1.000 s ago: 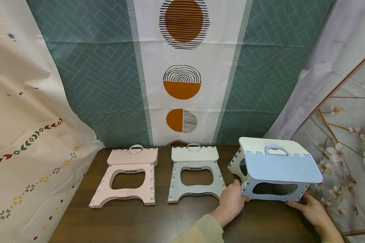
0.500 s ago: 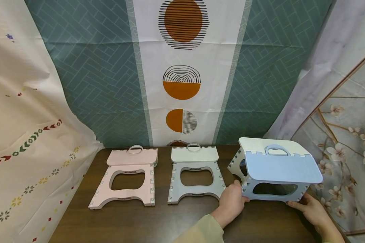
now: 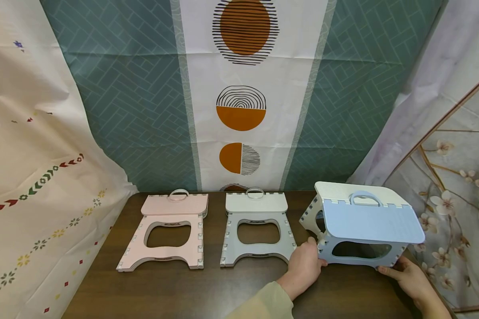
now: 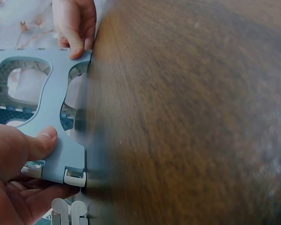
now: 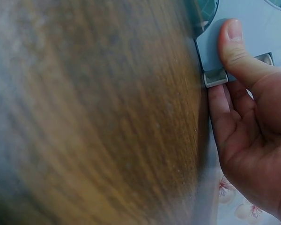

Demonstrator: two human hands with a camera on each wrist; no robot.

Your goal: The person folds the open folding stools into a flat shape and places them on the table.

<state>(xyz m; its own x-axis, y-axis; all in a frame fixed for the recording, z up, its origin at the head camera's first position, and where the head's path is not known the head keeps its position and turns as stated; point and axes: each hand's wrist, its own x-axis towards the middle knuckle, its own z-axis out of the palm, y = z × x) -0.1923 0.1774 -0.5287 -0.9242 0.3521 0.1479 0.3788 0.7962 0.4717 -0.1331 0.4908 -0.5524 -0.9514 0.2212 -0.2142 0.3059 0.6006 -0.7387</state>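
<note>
A blue-and-white folding step stool stands unfolded at the right end of the table, its handle raised on top. My left hand grips its near left leg. In the left wrist view the thumb of this left hand presses the blue leg panel, with the fingers around the edge. On the near right leg, my right hand pinches the lower corner. The right wrist view has the right hand with its thumb on the panel's face and its fingers behind, partly hidden.
A grey-and-white folded stool lies flat just left of my left hand. Farther left lies a pink folded stool. Patterned cloths hang behind and at both sides of the brown wooden table.
</note>
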